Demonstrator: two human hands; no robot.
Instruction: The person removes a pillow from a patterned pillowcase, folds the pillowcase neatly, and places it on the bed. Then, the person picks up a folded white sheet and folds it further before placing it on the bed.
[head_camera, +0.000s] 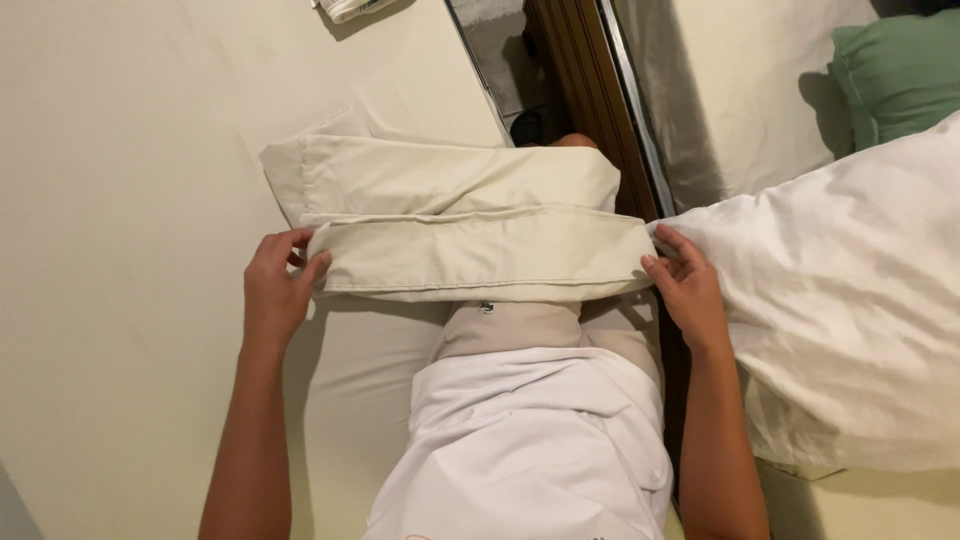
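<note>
A cream cloth (460, 220), folded into a long band, lies across my lap and the edge of the cream bed sheet (120, 250). My left hand (275, 290) pinches the left end of the cloth's near fold. The right end of that same fold is pinched by my right hand (688, 285). The fold is stretched flat between both hands. Below it I see my white shirt (530, 450) and beige trousers (510, 325).
A large white pillow (850, 300) lies just right of my right hand. A green pillow (895, 70) sits at the top right. A dark wooden gap (575, 70) runs between the two beds. A small white folded item (350, 8) lies at the top.
</note>
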